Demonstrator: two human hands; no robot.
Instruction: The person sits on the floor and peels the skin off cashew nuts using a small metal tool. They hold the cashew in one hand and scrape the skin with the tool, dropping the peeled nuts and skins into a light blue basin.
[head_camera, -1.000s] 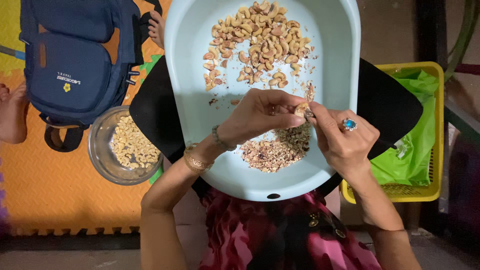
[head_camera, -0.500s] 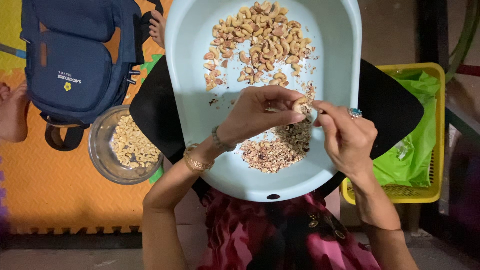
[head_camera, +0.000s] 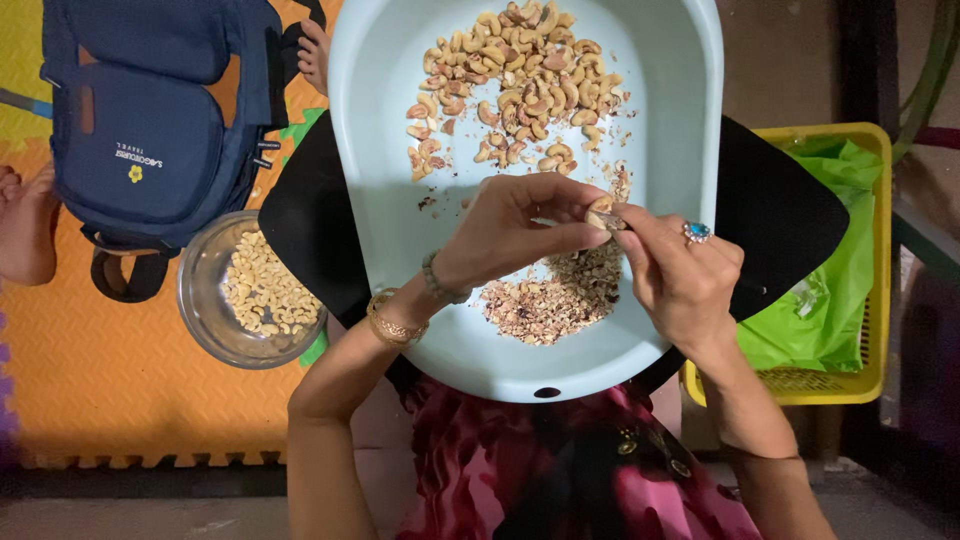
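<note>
Head view
Left hand (head_camera: 520, 230): over the middle of the basin, fingers curled and pinching the nut from the left, thumb underneath; bangles on the wrist.
Right hand (head_camera: 680, 270): meets the left at the same spot, fingertips closed on the nut from the right; a blue-stone ring on one finger.
Nut (head_camera: 601, 213): pale, gripped between the fingertips of both hands, only its upper part showing past them; it sits above the scraps, probably so that what comes off drops there.
Basin (head_camera: 690, 120): pale blue, oval, resting on the lap so both hands work over it.
Nuts (head_camera: 520, 85): a heap at the far end of the basin, well apart from the hands.
Scraps (head_camera: 555, 300): brown skins and crumbs piled at the near end, just below the hands, kept separate from the heap.
Bowl (head_camera: 205, 325): clear, on the orange mat to the left, holding pale nuts within reach of the left arm.
Backpack (head_camera: 150, 120): blue, beyond the bowl.
Basket (head_camera: 875, 300): yellow, to the right, lined with a green bag.
</note>
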